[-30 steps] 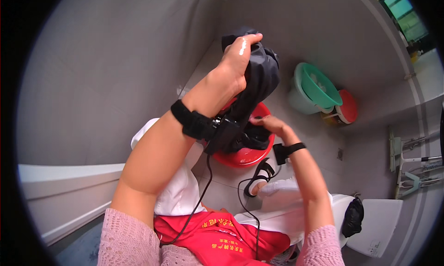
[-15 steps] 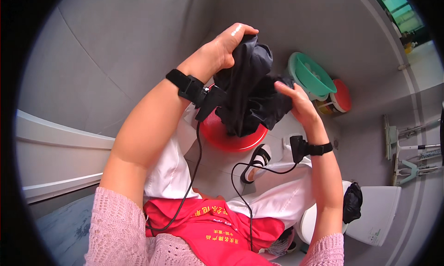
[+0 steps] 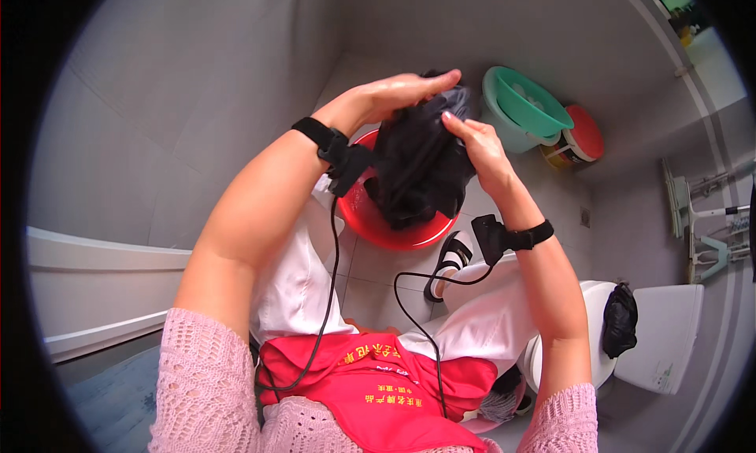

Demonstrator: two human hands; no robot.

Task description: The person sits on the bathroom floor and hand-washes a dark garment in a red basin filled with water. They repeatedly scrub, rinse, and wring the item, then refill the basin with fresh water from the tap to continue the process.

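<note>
A bunched black cloth garment (image 3: 417,169) hangs from both my hands above a red basin (image 3: 394,238) on the floor. At its upper left, my left hand (image 3: 402,92) is closed over the top of the cloth, with the thumb stretched along it. My right hand (image 3: 482,147) pinches the right side, thumb on top; the other fingers are partly hidden behind the fabric. The hands are close together. The lower folds droop into the basin's opening and cover most of its inside.
A green basin (image 3: 535,106) and a bucket with a red lid (image 3: 584,134) stand by the wall at the far right. A white toilet (image 3: 587,350) with a black bag (image 3: 620,321) is on my right. Black cables (image 3: 335,287) run from my wrist straps.
My right hand has moved up and left, closer to my left hand. My left hand has come down a little, and the garment is gathered more tightly.
</note>
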